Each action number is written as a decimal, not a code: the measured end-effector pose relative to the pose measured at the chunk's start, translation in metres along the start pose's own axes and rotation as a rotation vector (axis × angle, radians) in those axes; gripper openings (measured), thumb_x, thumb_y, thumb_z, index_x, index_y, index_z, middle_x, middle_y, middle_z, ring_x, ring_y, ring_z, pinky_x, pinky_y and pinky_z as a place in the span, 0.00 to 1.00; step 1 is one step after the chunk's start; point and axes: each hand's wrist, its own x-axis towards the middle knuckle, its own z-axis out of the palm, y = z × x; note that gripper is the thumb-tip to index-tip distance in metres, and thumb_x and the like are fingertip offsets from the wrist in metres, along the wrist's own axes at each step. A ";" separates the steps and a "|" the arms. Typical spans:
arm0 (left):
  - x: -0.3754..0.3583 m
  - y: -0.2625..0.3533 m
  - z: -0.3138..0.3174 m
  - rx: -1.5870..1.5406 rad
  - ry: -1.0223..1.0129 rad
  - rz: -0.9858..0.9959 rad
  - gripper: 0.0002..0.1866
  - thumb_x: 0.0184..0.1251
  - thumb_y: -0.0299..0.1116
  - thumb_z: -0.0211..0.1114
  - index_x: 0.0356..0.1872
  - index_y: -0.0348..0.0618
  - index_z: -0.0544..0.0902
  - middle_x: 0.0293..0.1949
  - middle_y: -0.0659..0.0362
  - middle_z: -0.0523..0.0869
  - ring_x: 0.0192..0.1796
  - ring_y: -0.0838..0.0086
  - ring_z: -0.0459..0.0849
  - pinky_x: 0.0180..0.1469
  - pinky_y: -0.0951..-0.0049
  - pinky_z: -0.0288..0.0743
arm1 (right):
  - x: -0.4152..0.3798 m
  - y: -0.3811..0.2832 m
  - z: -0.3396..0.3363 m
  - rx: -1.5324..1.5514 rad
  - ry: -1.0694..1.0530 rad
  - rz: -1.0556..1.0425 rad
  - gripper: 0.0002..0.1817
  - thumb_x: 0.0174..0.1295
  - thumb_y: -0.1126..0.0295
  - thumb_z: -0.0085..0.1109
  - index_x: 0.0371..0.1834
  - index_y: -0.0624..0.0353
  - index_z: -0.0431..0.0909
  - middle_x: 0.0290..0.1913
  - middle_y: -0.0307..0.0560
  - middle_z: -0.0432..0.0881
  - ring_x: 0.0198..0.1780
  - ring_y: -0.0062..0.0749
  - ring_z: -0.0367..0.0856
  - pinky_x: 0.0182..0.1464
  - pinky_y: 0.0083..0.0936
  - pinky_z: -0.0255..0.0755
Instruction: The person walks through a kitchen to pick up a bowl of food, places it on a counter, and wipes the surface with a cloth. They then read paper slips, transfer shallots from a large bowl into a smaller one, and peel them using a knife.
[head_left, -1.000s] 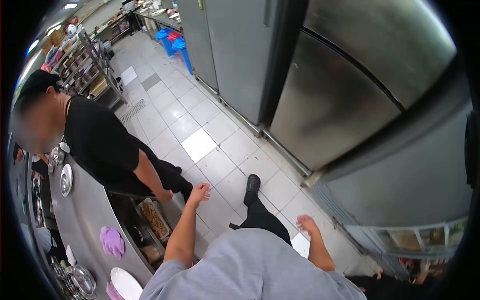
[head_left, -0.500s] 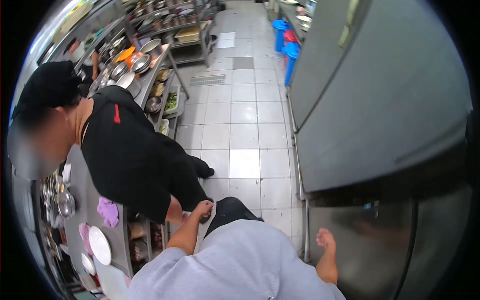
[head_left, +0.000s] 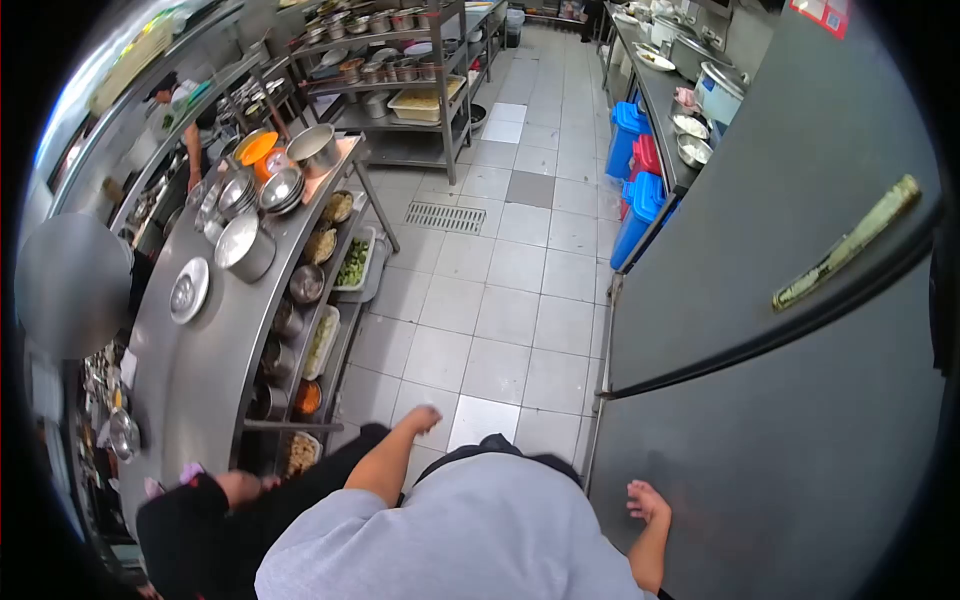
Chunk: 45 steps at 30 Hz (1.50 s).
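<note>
My left hand (head_left: 424, 420) hangs in front of my body over the tiled floor (head_left: 489, 368), its fingers loosely curled in with nothing showing in them. To the right, my right hand (head_left: 650, 501) is held low beside the grey refrigerator door (head_left: 760, 440). Its fingers are bent but apart, and it holds nothing. A co-worker in black (head_left: 310, 520) stands close on my left, with a hand (head_left: 243, 487) near the edge of the steel counter (head_left: 215, 370).
On the counter are a pot (head_left: 244, 248), stacked bowls (head_left: 281, 188) and a white plate (head_left: 189, 290). Food containers fill the shelves beneath, including chopped greens (head_left: 355, 262). Ahead stand a metal rack (head_left: 410, 150), blue bins (head_left: 640, 215) and a floor drain (head_left: 446, 217).
I have moved forward along the aisle. The co-worker has passed from ahead on the left to beside me, lower in view. My right hand's fingers now show more apart.
</note>
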 end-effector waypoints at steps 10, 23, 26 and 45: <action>0.173 0.325 -0.170 -0.335 0.098 0.251 0.17 0.69 0.45 0.60 0.48 0.44 0.80 0.36 0.59 0.84 0.29 0.75 0.81 0.27 0.73 0.75 | 0.130 -0.018 0.008 0.085 -0.025 0.264 0.25 0.64 0.50 0.56 0.61 0.46 0.67 0.48 0.43 0.79 0.44 0.40 0.78 0.47 0.42 0.73; 0.281 0.338 -0.276 -0.596 0.248 -0.173 0.15 0.64 0.43 0.61 0.44 0.44 0.81 0.33 0.56 0.84 0.27 0.68 0.83 0.24 0.67 0.78 | 0.377 -0.726 -0.010 -0.073 -0.144 -0.587 0.09 0.65 0.66 0.56 0.44 0.56 0.74 0.30 0.38 0.78 0.25 0.21 0.75 0.23 0.22 0.68; 0.328 0.330 -0.286 -0.640 0.236 -0.274 0.15 0.64 0.43 0.61 0.44 0.44 0.80 0.34 0.54 0.83 0.26 0.64 0.82 0.25 0.63 0.78 | 0.381 -0.873 -0.011 -0.100 -0.083 -0.676 0.12 0.66 0.66 0.55 0.49 0.57 0.74 0.35 0.39 0.80 0.26 0.22 0.76 0.24 0.20 0.69; 0.782 0.784 -0.754 -0.508 0.289 0.161 0.16 0.70 0.43 0.59 0.49 0.43 0.76 0.37 0.56 0.84 0.27 0.70 0.83 0.24 0.70 0.76 | 0.593 -1.116 -0.009 -0.312 -0.131 0.003 0.17 0.63 0.52 0.56 0.43 0.52 0.78 0.36 0.40 0.82 0.31 0.30 0.80 0.32 0.35 0.74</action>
